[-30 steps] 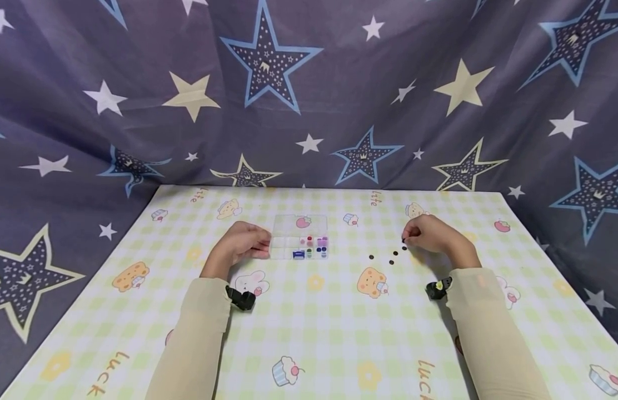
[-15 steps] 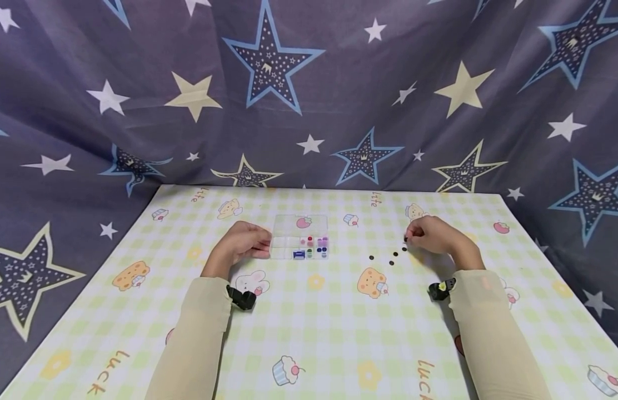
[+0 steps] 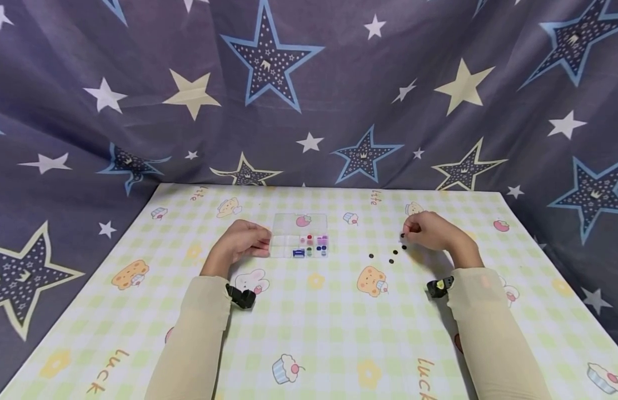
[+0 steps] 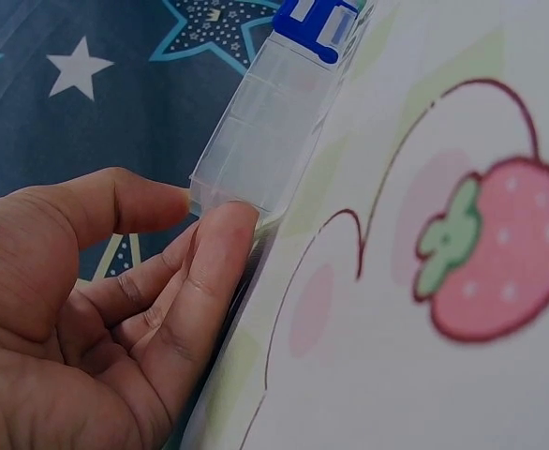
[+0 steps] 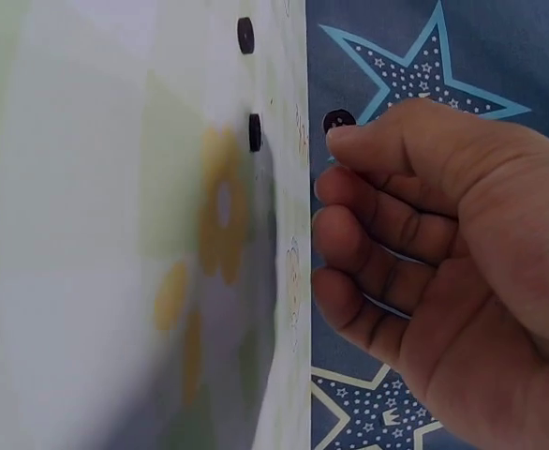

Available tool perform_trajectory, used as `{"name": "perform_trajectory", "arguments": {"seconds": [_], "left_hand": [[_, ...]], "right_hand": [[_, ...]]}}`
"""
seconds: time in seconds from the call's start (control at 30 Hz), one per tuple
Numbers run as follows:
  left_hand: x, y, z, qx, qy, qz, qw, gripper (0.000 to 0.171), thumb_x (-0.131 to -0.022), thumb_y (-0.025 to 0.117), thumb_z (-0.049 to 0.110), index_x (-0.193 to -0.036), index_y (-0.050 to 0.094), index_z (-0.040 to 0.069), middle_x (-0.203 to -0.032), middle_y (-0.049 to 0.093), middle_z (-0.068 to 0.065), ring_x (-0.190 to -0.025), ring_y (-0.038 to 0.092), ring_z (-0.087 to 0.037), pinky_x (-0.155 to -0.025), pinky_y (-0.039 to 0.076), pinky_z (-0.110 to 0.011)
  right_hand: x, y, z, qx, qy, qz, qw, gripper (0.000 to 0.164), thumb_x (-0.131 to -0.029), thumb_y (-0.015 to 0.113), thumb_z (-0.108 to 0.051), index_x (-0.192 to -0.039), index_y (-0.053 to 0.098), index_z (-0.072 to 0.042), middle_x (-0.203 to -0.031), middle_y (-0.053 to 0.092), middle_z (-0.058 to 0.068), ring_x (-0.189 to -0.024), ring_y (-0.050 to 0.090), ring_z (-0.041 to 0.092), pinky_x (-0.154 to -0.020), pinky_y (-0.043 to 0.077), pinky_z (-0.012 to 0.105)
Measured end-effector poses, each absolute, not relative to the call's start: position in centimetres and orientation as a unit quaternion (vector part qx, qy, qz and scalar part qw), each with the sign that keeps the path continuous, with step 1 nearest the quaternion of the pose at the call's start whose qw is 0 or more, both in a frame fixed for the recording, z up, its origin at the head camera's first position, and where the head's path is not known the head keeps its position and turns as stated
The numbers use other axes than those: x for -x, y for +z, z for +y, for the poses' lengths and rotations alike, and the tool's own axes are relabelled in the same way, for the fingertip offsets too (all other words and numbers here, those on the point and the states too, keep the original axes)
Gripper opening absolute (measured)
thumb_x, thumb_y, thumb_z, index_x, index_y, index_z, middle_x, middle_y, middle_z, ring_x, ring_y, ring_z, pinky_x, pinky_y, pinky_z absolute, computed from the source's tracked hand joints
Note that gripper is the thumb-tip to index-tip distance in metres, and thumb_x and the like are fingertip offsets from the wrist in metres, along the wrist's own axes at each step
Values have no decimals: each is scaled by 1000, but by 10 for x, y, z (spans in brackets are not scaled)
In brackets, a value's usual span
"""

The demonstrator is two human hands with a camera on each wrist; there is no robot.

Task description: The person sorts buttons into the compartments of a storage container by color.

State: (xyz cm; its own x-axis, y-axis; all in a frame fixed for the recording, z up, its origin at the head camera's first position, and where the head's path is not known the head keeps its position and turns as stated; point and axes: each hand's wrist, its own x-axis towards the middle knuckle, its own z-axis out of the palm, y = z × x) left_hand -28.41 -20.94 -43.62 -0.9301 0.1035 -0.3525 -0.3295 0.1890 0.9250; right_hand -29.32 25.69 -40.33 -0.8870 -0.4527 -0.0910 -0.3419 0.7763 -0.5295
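At its left end, a clear plastic compartment box (image 3: 285, 241) is held between the thumb and fingers of my left hand (image 3: 241, 241). Its see-through lid (image 3: 289, 221) lies folded back. Small coloured round pieces (image 3: 322, 240) fill some right-hand compartments, with a blue piece (image 3: 299, 253) near the front middle. Over the table's right side, my right hand (image 3: 431, 232) pinches a small black button (image 5: 337, 121) at its thumb tip and forefinger. The other right fingers curl loosely. Several more black buttons (image 3: 395, 252) lie on the cloth just left of that hand.
A green-and-white checked cloth (image 3: 319, 322) with printed cartoons covers the table. Behind its far edge hangs a dark curtain (image 3: 309, 111) with stars. Black wrist cameras (image 3: 242, 298) sit at both cuffs.
The right hand shifts slightly right, then back left, still holding the button at its fingertips. The left hand, the box and the buttons on the cloth stay in place.
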Motion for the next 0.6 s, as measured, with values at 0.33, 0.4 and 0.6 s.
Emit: {"name": "perform_trajectory", "arguments": {"seconds": [0.33, 0.4, 0.6], "left_hand": [[283, -438, -211, 73, 636, 748, 175, 35, -98, 63, 6, -126, 62, -14, -93, 66, -13, -75, 67, -19, -75, 67, -31], [284, -438, -211, 72, 636, 748, 175, 35, -98, 63, 6, -127, 61, -14, -93, 65, -13, -75, 67, -18, -76, 66, -30], [284, -438, -211, 70, 640, 745, 175, 36, -97, 64, 6, -126, 62, -14, -93, 66, -14, -75, 67, -19, -75, 67, -30]], "right_hand": [[291, -400, 240, 221, -255, 935, 111, 8, -97, 61, -1, -91, 66, -3, -75, 60, 3, -64, 48, 16, -60, 43, 29], [291, -400, 237, 226, -252, 935, 108, 7, -97, 62, -1, -91, 66, -3, -75, 61, 3, -64, 49, 16, -60, 43, 29], [292, -400, 227, 242, -236, 935, 108, 7, -96, 64, -2, -90, 66, -6, -77, 62, 2, -66, 51, 16, -65, 46, 31]]}}
